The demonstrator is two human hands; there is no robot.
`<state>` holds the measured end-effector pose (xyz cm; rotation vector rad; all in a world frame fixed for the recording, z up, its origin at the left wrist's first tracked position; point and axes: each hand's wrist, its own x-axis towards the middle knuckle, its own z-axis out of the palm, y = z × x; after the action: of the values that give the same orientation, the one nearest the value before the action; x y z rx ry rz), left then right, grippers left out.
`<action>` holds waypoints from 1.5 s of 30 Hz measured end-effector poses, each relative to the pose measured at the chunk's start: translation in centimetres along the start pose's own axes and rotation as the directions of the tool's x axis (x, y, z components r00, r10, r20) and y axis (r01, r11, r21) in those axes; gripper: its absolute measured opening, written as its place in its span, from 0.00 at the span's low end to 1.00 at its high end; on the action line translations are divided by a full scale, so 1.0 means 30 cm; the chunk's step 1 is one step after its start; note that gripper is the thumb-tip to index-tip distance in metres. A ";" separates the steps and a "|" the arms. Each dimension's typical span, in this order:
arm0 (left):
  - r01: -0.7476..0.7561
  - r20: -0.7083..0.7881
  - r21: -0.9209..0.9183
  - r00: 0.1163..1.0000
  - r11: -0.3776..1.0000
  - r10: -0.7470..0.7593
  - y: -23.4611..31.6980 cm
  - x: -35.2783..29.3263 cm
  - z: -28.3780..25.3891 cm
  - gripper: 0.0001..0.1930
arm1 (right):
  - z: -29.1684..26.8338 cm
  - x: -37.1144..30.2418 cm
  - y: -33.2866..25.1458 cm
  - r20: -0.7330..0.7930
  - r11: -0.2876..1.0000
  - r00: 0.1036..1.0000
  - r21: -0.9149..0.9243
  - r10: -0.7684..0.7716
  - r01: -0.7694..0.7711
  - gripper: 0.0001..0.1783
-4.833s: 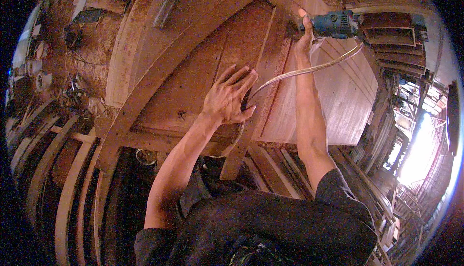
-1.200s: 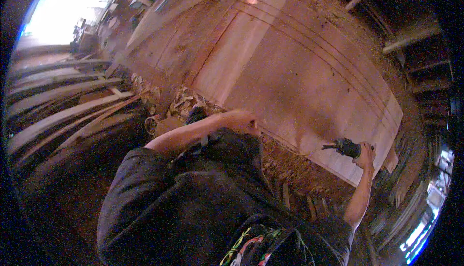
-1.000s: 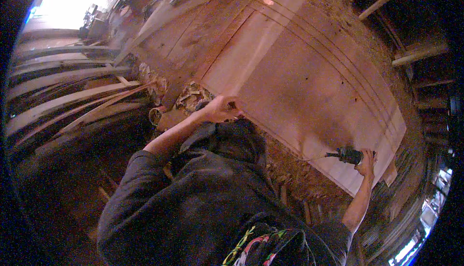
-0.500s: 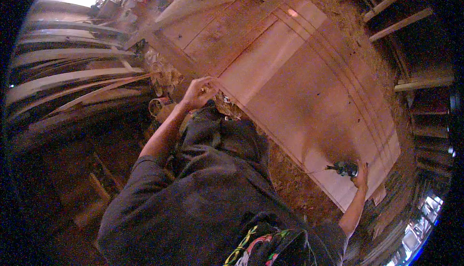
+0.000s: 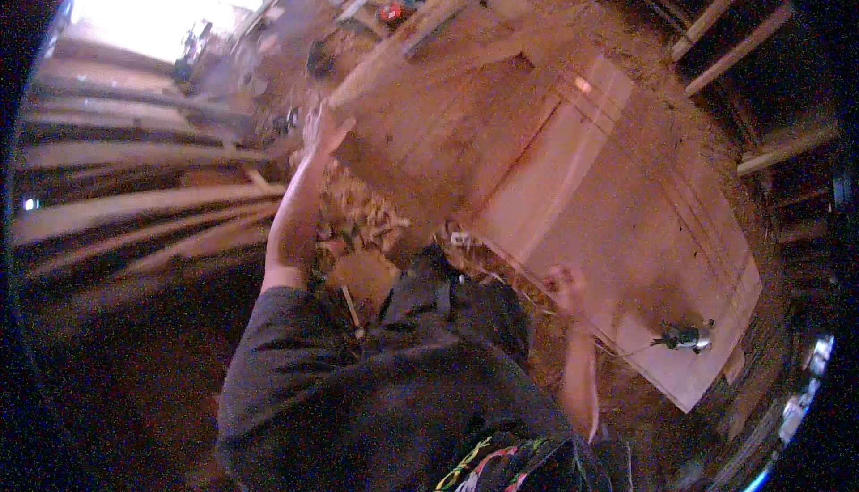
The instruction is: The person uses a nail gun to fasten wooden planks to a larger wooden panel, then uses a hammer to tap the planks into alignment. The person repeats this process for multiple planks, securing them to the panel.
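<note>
A large flat wooden panel (image 5: pixel 617 215) stretches from the upper middle to the lower right. Beyond the panel's left part, my left hand (image 5: pixel 327 134) reaches toward the corner of the wooden frame; its thumb stands apart from the fingers, and it looks open. Whether it touches the wood is unclear. Over the panel's near edge is my right hand (image 5: pixel 568 288), blurred, its fingers seemingly bent; I cannot see anything in it. A dark and silver corded power tool (image 5: pixel 687 337) lies on the panel's right end, apart from my right hand, its thin cord trailing along the near edge.
Long boards (image 5: pixel 152 179) are stacked at the left. Wood shavings and scraps (image 5: pixel 371 210) cover the ground below the panel's left end. A red object (image 5: pixel 390 12) lies at the far side. Wooden beams (image 5: pixel 716 9) jut out at the upper right.
My right hand has let go of the power tool and moved left along the panel's near edge. My left hand has moved farther out and left. The view has shifted.
</note>
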<state>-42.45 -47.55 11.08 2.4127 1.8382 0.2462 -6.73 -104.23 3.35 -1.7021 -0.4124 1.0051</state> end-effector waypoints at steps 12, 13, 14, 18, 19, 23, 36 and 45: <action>-0.402 0.328 -0.060 0.857 0.914 0.398 -0.054 0.036 0.085 0.50 | 0.935 0.051 0.206 -0.260 0.905 0.868 0.158 0.423 -0.394 0.46; -0.355 0.395 -0.069 0.849 0.932 0.352 -0.034 0.025 0.051 0.50 | 0.940 0.047 0.189 -0.307 0.892 0.840 0.094 0.448 -0.441 0.44; -0.317 0.462 -0.066 0.831 0.946 0.311 -0.011 0.028 0.023 0.51 | 0.956 0.043 0.164 -0.354 0.870 0.807 0.043 0.473 -0.491 0.43; -0.292 0.517 0.035 0.824 0.956 0.233 0.001 0.042 -0.020 0.50 | 0.974 -0.003 -0.074 -0.365 0.839 0.770 0.061 0.523 -0.541 0.40; -0.281 0.527 0.000 0.816 0.960 0.238 0.022 0.060 -0.051 0.50 | 0.978 -0.010 -0.054 -0.370 0.859 0.781 0.105 0.502 -0.502 0.40; -0.369 0.366 -0.033 0.860 0.929 0.354 -0.023 0.042 0.008 0.48 | 0.944 0.032 0.319 -0.423 0.949 0.850 0.160 0.313 -0.270 0.41; -0.397 0.256 -0.182 0.864 0.900 0.433 -0.037 0.056 0.077 0.46 | 0.945 -0.023 0.050 -0.703 0.936 0.685 -0.080 0.191 -0.343 0.33; -0.202 0.316 -0.235 0.909 0.951 0.272 0.114 0.040 0.100 0.53 | 1.068 0.518 -0.574 -0.066 0.540 0.844 -0.794 -0.533 0.279 0.22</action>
<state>-38.34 -47.27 8.83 2.3553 1.3074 0.0152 -19.33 -67.30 9.94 -2.3057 -1.1024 0.1564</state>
